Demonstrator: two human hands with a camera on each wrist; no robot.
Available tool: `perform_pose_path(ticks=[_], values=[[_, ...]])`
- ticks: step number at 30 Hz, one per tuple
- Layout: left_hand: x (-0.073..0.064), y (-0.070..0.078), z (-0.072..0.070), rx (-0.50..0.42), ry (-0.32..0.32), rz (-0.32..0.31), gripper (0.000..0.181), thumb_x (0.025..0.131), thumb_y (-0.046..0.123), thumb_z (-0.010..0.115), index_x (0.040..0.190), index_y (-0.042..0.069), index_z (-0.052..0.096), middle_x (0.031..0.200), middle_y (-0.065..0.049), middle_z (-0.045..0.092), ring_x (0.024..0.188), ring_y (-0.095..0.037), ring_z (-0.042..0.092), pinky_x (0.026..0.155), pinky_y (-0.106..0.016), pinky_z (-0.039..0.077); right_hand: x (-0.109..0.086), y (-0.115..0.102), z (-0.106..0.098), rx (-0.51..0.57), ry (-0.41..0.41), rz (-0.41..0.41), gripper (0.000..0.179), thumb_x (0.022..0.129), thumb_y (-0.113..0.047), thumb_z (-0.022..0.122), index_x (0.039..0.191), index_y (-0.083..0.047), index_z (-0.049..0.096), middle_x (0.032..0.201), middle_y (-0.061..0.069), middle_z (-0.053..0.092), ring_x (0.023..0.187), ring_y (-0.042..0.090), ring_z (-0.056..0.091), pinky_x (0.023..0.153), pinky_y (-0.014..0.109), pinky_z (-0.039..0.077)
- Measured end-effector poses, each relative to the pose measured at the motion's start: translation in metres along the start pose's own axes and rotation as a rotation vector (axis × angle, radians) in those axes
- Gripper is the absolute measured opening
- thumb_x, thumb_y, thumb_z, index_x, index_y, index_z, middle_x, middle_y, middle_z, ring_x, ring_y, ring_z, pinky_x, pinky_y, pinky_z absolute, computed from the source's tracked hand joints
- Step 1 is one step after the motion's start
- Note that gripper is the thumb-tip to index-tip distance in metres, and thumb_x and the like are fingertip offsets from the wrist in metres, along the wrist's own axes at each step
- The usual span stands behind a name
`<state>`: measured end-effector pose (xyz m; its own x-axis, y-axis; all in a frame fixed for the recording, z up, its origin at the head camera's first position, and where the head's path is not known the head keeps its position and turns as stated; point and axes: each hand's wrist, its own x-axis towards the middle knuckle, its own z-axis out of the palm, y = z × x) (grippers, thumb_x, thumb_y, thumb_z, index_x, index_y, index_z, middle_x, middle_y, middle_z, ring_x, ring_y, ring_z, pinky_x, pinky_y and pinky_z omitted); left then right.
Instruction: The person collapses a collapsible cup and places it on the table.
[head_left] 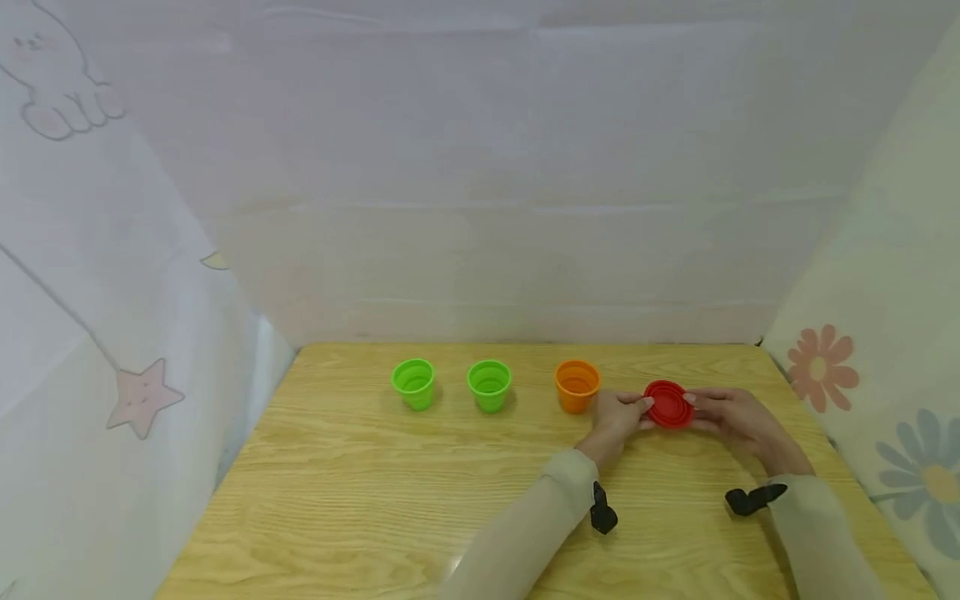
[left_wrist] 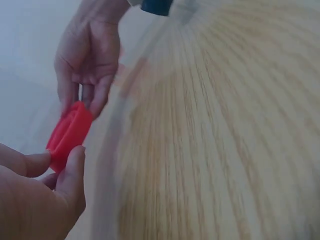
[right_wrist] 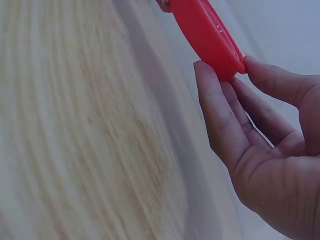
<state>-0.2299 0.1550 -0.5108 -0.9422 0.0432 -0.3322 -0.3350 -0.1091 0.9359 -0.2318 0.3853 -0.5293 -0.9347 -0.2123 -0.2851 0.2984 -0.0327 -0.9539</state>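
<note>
A red collapsible cup (head_left: 669,405), flattened into a shallow ringed disc, is held up between both hands over the right side of the table. My left hand (head_left: 617,418) pinches its left rim between thumb and fingers. On the opposite rim, my right hand (head_left: 738,419) pinches it the same way. In the left wrist view the red cup (left_wrist: 70,135) appears tilted, with a hand at each end. Thumb and fingertips of the right hand (right_wrist: 265,135) grip the cup's edge (right_wrist: 210,40) in the right wrist view.
An orange cup (head_left: 576,387) stands expanded just left of my left hand. Farther left stand two expanded green cups (head_left: 489,387), (head_left: 413,385). All are near the back of the wooden table (head_left: 360,492). White patterned cloth (head_left: 480,250) hangs behind and at both sides.
</note>
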Motion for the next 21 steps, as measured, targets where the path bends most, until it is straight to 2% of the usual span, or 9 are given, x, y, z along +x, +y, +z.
perform_pose_path(ticks=[3, 7, 10, 14, 18, 21], values=[[0.005, -0.001, 0.008, -0.015, 0.026, -0.007, 0.007, 0.094, 0.001, 0.077, 0.099, -0.004, 0.078, 0.089, -0.016, 0.079, 0.083, -0.031, 0.081, 0.077, -0.039, 0.068, 0.004, -0.001, -0.005, -0.005, 0.014, 0.005, 0.024, 0.107, -0.014, 0.062, 0.129, -0.008, 0.071, 0.108, -0.007, 0.077, 0.1, 0.012, 0.077, 0.093, 0.034, 0.066], [0.014, -0.006, 0.017, -0.049, 0.025, -0.019, 0.01, 0.094, 0.002, 0.077, 0.101, -0.004, 0.078, 0.092, -0.017, 0.08, 0.085, -0.029, 0.081, 0.08, -0.041, 0.068, 0.009, -0.001, -0.012, -0.016, 0.045, 0.004, 0.046, 0.106, -0.015, 0.064, 0.144, 0.008, 0.055, 0.107, -0.008, 0.075, 0.1, 0.012, 0.077, 0.094, 0.036, 0.065], [0.024, -0.009, 0.019, -0.056, 0.022, -0.011, 0.012, 0.094, 0.003, 0.077, 0.102, -0.005, 0.078, 0.094, -0.019, 0.081, 0.086, -0.03, 0.081, 0.082, -0.043, 0.068, 0.015, 0.001, -0.015, -0.008, 0.048, 0.008, 0.052, 0.106, -0.015, 0.064, 0.149, 0.01, 0.047, 0.108, -0.009, 0.075, 0.101, 0.011, 0.076, 0.096, 0.036, 0.065], [0.034, -0.012, 0.017, -0.063, 0.003, -0.023, 0.013, 0.096, 0.002, 0.075, 0.105, -0.007, 0.076, 0.098, -0.02, 0.08, 0.089, -0.031, 0.081, 0.084, -0.044, 0.068, 0.021, 0.004, -0.015, 0.01, 0.049, 0.015, 0.044, 0.106, -0.014, 0.065, 0.144, 0.004, 0.055, 0.107, -0.008, 0.076, 0.101, 0.012, 0.077, 0.096, 0.037, 0.065], [0.036, -0.012, 0.012, -0.058, -0.035, -0.039, 0.015, 0.097, 0.003, 0.074, 0.107, -0.007, 0.075, 0.101, -0.018, 0.08, 0.092, -0.03, 0.08, 0.087, -0.044, 0.067, 0.024, 0.005, -0.015, -0.006, 0.044, 0.009, 0.046, 0.106, -0.014, 0.064, 0.144, 0.008, 0.054, 0.106, -0.007, 0.076, 0.1, 0.014, 0.078, 0.094, 0.037, 0.065], [0.036, -0.009, 0.009, -0.006, -0.047, -0.038, 0.015, 0.097, 0.004, 0.074, 0.107, -0.007, 0.076, 0.103, -0.018, 0.08, 0.094, -0.03, 0.081, 0.089, -0.042, 0.067, 0.025, 0.007, -0.015, -0.016, 0.042, 0.02, 0.053, 0.107, -0.014, 0.063, 0.148, 0.013, 0.047, 0.106, -0.006, 0.077, 0.099, 0.014, 0.078, 0.094, 0.037, 0.065]])
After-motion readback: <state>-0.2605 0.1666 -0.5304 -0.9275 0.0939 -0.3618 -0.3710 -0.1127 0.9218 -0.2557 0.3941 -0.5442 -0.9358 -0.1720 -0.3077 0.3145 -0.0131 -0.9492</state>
